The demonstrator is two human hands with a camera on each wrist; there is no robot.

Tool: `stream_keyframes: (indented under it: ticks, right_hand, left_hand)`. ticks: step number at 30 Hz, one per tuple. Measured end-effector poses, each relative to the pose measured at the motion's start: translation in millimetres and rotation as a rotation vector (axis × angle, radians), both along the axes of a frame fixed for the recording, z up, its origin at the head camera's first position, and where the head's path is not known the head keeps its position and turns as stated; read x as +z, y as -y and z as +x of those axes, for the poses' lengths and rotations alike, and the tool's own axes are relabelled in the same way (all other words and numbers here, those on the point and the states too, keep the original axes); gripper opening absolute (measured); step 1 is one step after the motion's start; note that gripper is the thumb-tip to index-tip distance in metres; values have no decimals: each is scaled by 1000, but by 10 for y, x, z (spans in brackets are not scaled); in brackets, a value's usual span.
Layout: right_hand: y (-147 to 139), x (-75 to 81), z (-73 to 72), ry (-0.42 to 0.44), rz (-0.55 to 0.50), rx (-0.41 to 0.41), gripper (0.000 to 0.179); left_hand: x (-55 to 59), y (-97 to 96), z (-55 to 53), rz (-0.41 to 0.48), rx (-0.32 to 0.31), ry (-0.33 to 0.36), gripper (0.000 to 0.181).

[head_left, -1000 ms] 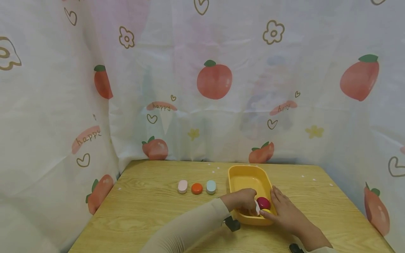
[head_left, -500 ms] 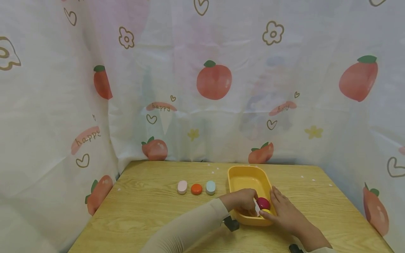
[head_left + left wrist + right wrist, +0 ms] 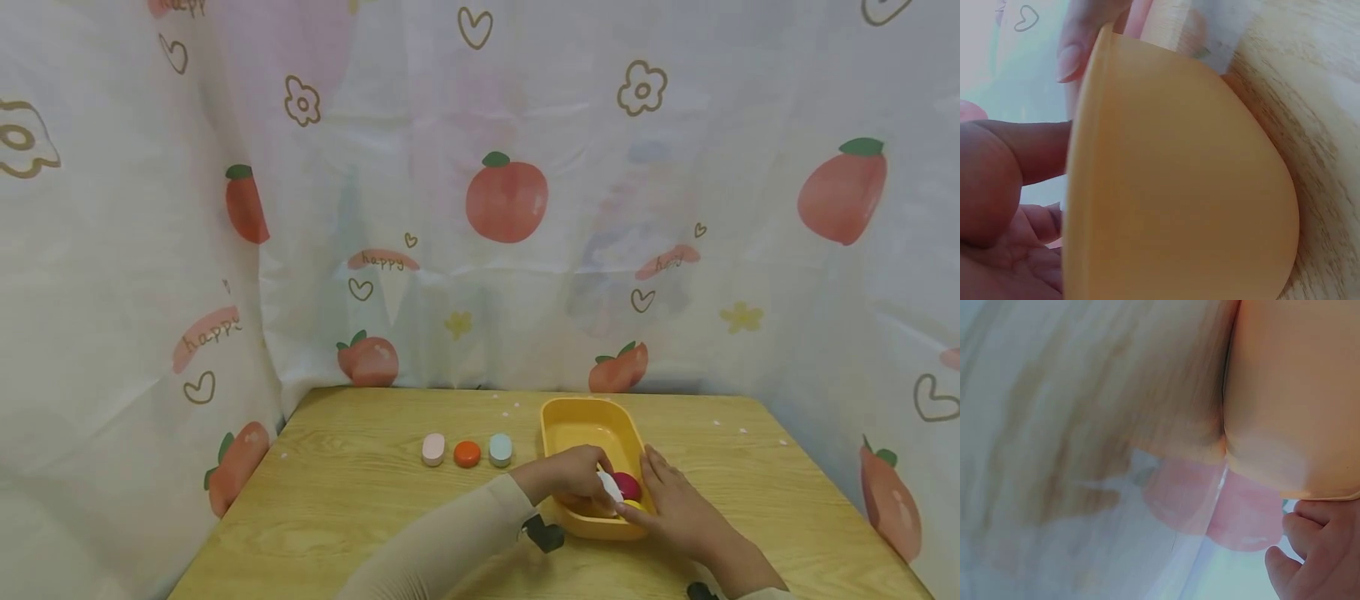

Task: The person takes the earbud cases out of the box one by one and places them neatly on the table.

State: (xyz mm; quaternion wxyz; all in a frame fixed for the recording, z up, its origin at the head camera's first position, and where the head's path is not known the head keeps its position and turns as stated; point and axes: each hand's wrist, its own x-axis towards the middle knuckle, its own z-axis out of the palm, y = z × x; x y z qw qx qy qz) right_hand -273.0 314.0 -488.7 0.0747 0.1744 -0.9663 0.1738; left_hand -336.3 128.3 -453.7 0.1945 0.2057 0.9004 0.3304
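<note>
In the head view my left hand (image 3: 581,473) reaches over the near left side of a yellow plastic box (image 3: 561,417) and pinches a small white rounded piece (image 3: 611,487) inside it. A dark red round piece (image 3: 627,486) lies right beside the white one, with a bit of a yellow piece (image 3: 633,504) showing in front. My right hand (image 3: 682,510) holds the box's right wall, fingers along the outside and thumb over the rim near the yellow piece. The left wrist view shows the box wall hiding most of the left fingers.
Left of the box, a pale pink oval piece (image 3: 433,449), an orange round piece (image 3: 467,454) and a pale blue oval piece (image 3: 500,449) stand in a row on the wooden table (image 3: 337,483). A printed white curtain (image 3: 420,167) encloses the table's back and sides.
The white piece shows more between the left fingers now and has tipped slightly. The right hand keeps its place on the box. The head view has shifted a little upward.
</note>
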Motion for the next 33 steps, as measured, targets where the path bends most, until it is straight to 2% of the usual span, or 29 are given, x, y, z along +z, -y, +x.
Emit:
stream_keyframes:
  ticks: [3,5,11,15,19,25,33]
  right_hand:
    - [-5,-5,-14,12,6,-8,101]
    - [-3,-9,-13,7,10,-8,100]
    - [2,-15,0,-7,9,1,96]
    - [-7,-20,-3,-14,9,4,95]
    - [-13,-24,-13,-30,8,10,95]
    - [-15,-24,-18,-28,1,9,95]
    - [-10,-13,-13,-9,-22,5,96]
  left_hand:
    - [3,14,0,51,47,30,39]
    - [-3,24,-2,122,77,55,40]
    - [-32,34,-30,433,185,147,35]
    - [-32,46,-61,562,235,176,34]
    - [-32,73,-103,636,258,197,38]
    - [-40,145,-155,688,271,238,46]
    - [-34,318,-220,730,301,193,33]
